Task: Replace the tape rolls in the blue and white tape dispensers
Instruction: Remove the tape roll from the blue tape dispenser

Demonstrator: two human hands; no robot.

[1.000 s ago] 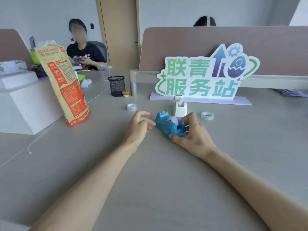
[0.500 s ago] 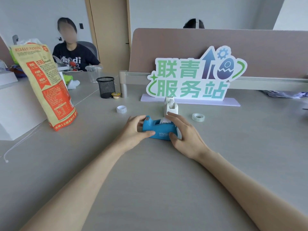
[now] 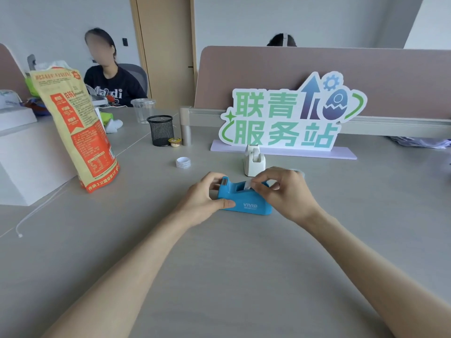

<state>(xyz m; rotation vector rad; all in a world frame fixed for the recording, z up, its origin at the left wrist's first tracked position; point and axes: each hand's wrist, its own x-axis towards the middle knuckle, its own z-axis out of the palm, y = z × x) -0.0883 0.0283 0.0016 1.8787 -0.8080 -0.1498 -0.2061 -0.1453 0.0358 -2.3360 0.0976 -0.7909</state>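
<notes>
The blue tape dispenser (image 3: pixel 246 202) lies flat on the grey desk, its cutter end pointing left. My left hand (image 3: pixel 202 197) grips that left end, thumb on the front wall. My right hand (image 3: pixel 284 191) is over its right half, with fingertips pinched on the tape roll (image 3: pixel 248 186) in the slot. The white tape dispenser (image 3: pixel 253 161) stands upright just behind. A white tape roll (image 3: pixel 183 162) lies on the desk to the left. The second loose roll on the right is almost fully hidden behind my right hand.
A tall orange snack bag (image 3: pixel 78 128) stands at the left beside a white box (image 3: pixel 26 162). A black mesh pen cup (image 3: pixel 160 130), a small cup (image 3: pixel 175 141) and a green sign (image 3: pixel 288 118) stand at the back. A person sits far left.
The blue dispenser has gone from tilted in my right hand to flat on the desk. My left hand has taken its left end; my right hand has moved onto the roll.
</notes>
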